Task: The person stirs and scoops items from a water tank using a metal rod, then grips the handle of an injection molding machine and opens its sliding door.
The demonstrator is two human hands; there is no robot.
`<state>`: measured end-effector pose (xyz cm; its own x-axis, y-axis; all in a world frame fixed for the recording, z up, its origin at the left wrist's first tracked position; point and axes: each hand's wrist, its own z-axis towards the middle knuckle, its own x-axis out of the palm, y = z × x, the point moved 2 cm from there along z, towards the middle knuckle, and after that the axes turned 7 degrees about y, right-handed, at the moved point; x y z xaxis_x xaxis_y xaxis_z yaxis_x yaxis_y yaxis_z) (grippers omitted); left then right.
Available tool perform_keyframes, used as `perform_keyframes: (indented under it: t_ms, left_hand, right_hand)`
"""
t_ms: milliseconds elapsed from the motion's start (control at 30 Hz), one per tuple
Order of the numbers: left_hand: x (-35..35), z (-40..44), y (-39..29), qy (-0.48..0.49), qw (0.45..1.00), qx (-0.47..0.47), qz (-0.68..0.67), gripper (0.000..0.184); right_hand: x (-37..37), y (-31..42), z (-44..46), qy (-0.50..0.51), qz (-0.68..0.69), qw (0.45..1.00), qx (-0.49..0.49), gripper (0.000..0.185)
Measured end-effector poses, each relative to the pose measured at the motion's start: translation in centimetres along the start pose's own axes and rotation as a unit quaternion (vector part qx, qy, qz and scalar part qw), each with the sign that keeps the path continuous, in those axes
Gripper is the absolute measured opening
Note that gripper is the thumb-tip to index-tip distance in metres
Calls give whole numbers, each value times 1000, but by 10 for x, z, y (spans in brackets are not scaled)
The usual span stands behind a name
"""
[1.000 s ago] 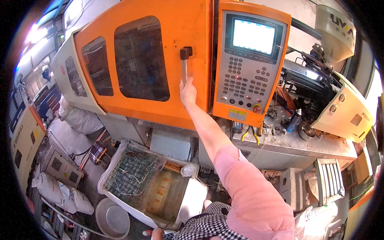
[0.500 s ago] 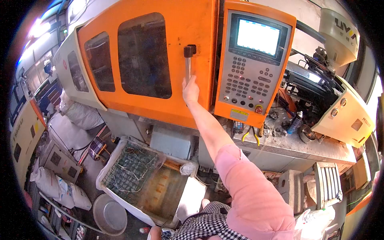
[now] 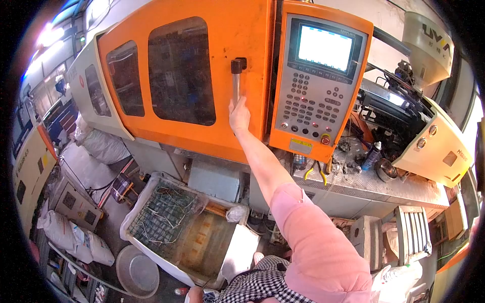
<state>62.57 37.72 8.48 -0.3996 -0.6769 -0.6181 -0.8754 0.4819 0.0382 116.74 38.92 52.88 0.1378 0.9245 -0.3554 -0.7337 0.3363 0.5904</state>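
My right hand [image 3: 239,116] is wrapped around the bottom end of the shiny handle [image 3: 236,88]. The handle stands upright on the big orange door [image 3: 221,86], close to the door's right edge. Just past that edge is the button panel [image 3: 313,101] with its bright screen [image 3: 324,48]. A metal bowl [image 3: 387,170] sits near the worktop's [image 3: 374,185] front edge. Some skin shows low down, left of my checked apron [image 3: 257,283]; I can't tell if it's my left hand.

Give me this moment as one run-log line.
right hand: gripping metal handle | handle mount: orange machine door | control screen: lit
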Motion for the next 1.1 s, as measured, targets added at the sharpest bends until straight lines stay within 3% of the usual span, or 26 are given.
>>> perform_keyframes:
  t_ms: [1100]
  left_hand:
    - [16,-6,15,-3,1000,-17,-25,29]
  right_hand:
    - [1,0,-2,-1,-6,1000,6,28]
